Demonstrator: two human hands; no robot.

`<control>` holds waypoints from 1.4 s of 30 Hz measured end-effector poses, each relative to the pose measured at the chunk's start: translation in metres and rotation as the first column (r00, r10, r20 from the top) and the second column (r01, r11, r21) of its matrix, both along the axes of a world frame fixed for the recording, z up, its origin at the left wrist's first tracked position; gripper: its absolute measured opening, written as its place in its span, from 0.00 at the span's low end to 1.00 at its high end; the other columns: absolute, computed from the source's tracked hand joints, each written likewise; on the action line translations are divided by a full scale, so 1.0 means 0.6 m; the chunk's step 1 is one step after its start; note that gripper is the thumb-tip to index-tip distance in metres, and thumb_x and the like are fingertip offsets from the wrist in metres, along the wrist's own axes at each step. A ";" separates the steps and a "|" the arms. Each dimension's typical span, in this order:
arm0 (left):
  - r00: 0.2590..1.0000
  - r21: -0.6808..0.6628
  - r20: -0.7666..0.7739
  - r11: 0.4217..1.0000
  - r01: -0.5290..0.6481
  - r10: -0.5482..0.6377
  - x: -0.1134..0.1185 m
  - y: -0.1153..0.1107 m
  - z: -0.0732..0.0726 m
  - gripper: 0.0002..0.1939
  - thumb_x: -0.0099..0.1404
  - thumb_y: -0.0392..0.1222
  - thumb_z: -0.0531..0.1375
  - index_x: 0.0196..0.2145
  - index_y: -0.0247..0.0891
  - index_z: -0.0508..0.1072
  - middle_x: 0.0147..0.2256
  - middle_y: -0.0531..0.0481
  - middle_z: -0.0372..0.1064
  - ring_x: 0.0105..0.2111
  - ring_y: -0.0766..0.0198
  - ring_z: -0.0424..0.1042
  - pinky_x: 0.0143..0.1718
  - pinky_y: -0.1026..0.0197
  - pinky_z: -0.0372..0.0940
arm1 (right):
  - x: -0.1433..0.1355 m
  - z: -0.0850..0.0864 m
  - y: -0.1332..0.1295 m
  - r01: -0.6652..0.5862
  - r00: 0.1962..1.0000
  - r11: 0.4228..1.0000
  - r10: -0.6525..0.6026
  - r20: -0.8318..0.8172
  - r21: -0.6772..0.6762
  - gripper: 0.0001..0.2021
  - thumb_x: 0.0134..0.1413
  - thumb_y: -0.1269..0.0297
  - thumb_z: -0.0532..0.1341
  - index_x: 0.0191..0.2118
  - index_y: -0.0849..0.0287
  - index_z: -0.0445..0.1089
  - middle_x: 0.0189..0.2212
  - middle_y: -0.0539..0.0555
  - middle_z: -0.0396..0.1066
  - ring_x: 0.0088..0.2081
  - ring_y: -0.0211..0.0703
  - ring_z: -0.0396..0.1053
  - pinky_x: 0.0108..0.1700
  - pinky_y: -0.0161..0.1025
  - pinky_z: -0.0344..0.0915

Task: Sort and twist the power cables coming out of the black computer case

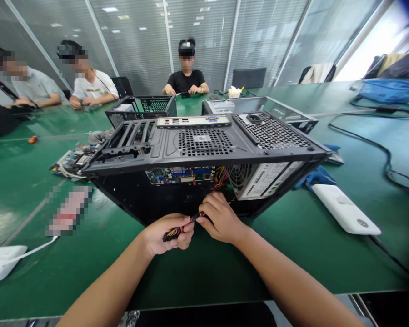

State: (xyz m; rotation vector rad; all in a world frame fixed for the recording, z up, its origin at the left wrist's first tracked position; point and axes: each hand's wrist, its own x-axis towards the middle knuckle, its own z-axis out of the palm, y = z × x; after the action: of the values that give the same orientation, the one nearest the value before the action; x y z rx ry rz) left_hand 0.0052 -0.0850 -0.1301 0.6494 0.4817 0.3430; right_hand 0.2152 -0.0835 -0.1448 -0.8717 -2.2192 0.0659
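A black computer case [163,150] lies in front of me with its open side towards me. Inside it show a green motherboard [163,176], a power supply [271,179] with a fan, and a bunch of coloured wires [221,176]. My left hand [167,234] is closed around a power cable [173,234] near its black connector end. Just to the right, my right hand [221,215] pinches the same cable's dark bundled part. Behind the right hand, the cable's path into the case is partly hidden.
Loose circuit boards [75,160] lie left of the case. Two more case frames [141,106] stand behind it. A white power bank [346,209] with a cord is at the right, a white box [5,262] at the left. Several people [187,79] sit around the green table [191,281].
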 end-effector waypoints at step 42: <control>0.838 0.634 -0.531 0.716 0.291 0.130 -0.003 0.004 0.021 0.22 0.67 0.54 0.50 0.21 0.37 0.59 0.19 0.56 0.55 0.18 0.71 0.53 0.20 0.66 0.50 | -0.002 0.004 -0.002 0.024 0.981 0.995 -0.042 0.191 0.095 0.19 0.62 0.53 0.52 0.26 0.59 0.67 0.23 0.52 0.62 0.29 0.43 0.57 0.36 0.42 0.51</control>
State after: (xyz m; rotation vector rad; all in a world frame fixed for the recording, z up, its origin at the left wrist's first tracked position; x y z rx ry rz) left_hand 0.0037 -0.0825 -0.1174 1.5460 0.8814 0.2387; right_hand 0.2143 -0.0848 -0.1422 -0.8961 -2.3655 -0.1423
